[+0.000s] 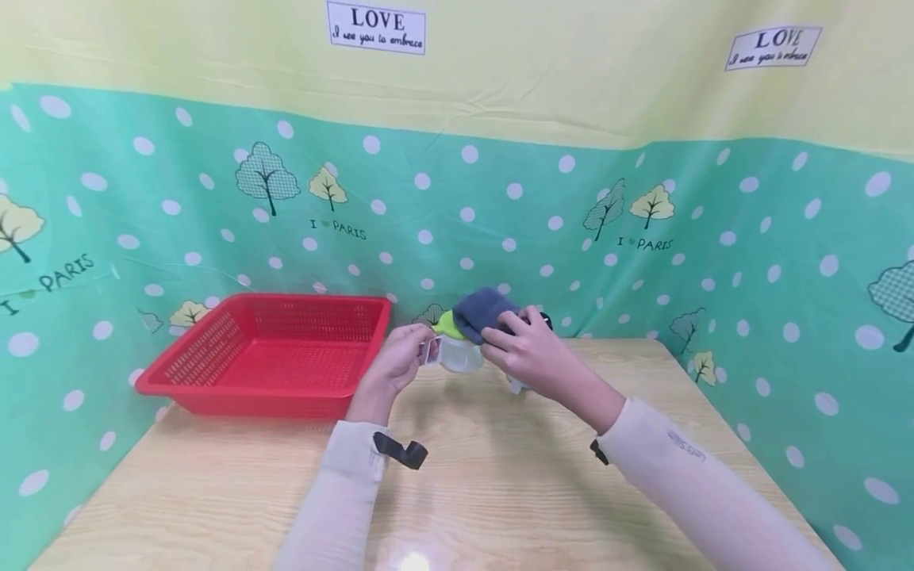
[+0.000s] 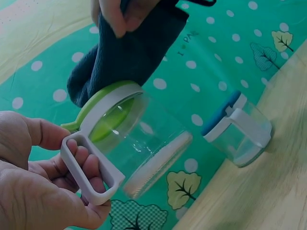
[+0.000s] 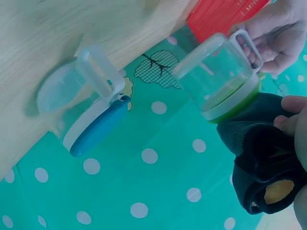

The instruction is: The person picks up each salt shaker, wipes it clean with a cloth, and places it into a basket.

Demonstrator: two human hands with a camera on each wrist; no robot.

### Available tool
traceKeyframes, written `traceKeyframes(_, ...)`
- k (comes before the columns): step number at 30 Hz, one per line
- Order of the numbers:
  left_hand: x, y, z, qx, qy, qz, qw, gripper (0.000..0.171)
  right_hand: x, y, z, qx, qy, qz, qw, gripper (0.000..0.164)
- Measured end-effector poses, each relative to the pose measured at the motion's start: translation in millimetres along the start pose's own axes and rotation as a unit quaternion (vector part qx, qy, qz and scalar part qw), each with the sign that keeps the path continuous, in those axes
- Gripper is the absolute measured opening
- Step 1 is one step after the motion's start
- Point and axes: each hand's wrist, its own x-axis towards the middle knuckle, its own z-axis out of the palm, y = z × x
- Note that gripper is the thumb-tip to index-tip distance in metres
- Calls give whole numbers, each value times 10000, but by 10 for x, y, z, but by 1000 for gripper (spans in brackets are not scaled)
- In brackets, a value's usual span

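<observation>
My left hand grips the white handle of a clear jar with a green lid. The jar is held up over the table, tilted in the left wrist view. A folded dark blue cloth is in my right hand, pinched between fingers and thumb. It lies against the top of the green lid and covers part of it. Behind, a second clear jar with a blue lid and a white handle stands on the table; my right hand mostly hides it in the head view.
A red plastic basket with perforated sides sits on the left of the wooden table, close to my left hand. A green dotted curtain hangs along the back and both sides.
</observation>
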Motion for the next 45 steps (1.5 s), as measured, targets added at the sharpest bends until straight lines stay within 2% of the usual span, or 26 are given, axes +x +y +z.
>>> traceKeyframes(6, 16, -4, 13, 208, -115, 170, 9996, 27, 51, -31, 1, -30, 117, 40, 9999, 15)
traceKeyframes(16, 18, -47, 69, 487, -543, 178, 9972, 22, 268, 35, 216, 177, -280, 479, 9983, 19)
traceKeyframes(20, 6, -72, 64, 475, -517, 117, 9975, 21, 278, 103, 312, 344, -506, 698, 9957, 17)
traceKeyframes(24, -6, -89, 53, 324, -396, -81, 9987, 22, 163, 123, 320, 485, -702, 779, 9933, 17)
traceKeyframes(28, -2, -82, 31, 253, -340, -64, 9991, 26, 23, 89, 262, 429, -528, 667, 9955, 16)
traceKeyframes(34, 6, -42, 32, 225, -299, 29, 9993, 27, -56, -1, 73, 189, -154, 166, 9996, 16)
traceKeyframes(40, 5, -31, 45, 310, -406, 50, 9987, 28, 93, -78, 0, 54, -77, 48, 9999, 16)
traceKeyframes(45, 2, -12, 71, 349, -462, 52, 9983, 27, 266, -38, 119, 134, -144, 285, 9994, 16)
